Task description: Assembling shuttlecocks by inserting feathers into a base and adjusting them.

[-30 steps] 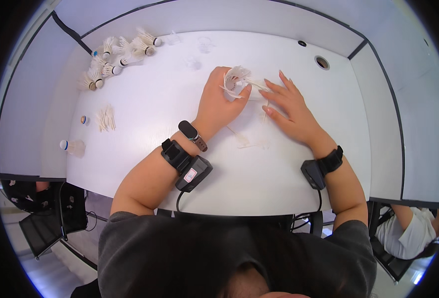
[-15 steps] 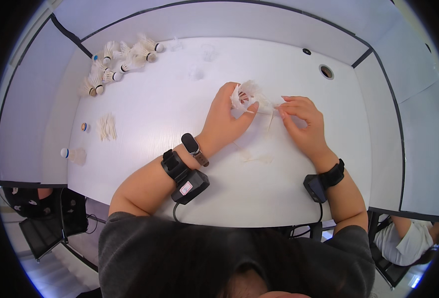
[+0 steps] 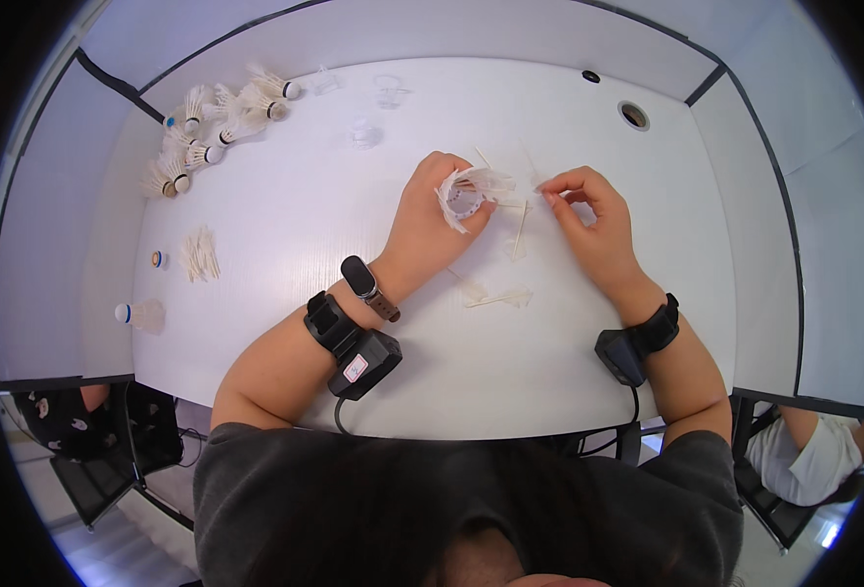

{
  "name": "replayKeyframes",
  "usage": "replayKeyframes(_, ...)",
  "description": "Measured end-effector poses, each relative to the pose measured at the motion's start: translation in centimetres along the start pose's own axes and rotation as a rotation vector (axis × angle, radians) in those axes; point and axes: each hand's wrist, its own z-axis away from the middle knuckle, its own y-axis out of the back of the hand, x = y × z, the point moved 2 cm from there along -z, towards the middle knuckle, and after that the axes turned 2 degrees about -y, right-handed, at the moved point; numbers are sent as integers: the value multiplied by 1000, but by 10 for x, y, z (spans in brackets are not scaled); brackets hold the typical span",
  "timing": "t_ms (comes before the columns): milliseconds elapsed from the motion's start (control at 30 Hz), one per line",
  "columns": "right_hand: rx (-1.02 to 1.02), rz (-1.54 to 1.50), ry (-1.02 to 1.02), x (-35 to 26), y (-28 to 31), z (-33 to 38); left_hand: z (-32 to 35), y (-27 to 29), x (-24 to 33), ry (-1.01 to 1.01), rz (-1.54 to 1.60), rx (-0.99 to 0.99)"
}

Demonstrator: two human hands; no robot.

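Observation:
My left hand (image 3: 425, 210) is wrapped round the feathered skirt of a white shuttlecock (image 3: 448, 207), whose open, ragged end shows; its cork is not visible. To the right, my right hand (image 3: 600, 217) pinches a thin, pale feather (image 3: 536, 178) between thumb and forefinger, apart from the shuttlecock. A loose feather (image 3: 518, 245) lies on the table just below the gap between the hands. Nearer to me is another loose feather (image 3: 500, 298), with more beside it.
Several shuttlecocks (image 3: 204, 155) are heaped at the far left. Below them lie a bundle of bare quills (image 3: 200, 256), a small round cork piece (image 3: 159, 259) and a single shuttlecock (image 3: 146, 314). Clear plastic pieces (image 3: 363, 134) sit at the back. A cable hole (image 3: 633, 115) is at far right.
The shuttlecock has turned, its opening now facing me more, and my left hand has shifted slightly left. My right hand has drawn away from it with a feather.

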Motion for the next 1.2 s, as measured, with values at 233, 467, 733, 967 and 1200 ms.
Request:
replayKeyframes(233,15,-15,-1,4,1,1,1,-4,-1,66,34,-19)
replayKeyframes(467,-170,-235,-110,8,-3,6,-3,-1,7,-85,56,-20)
replayKeyframes(733,-244,-453,-200,2,-3,5,-1,-5,7,-36,180,-54)
replayKeyframes(967,-266,-671,-407,6,9,1,0,-6,8,90,136,-86)
replayKeyframes(1200,-135,-817,-504,6,7,-3,3,-3,15,31,191,-222)
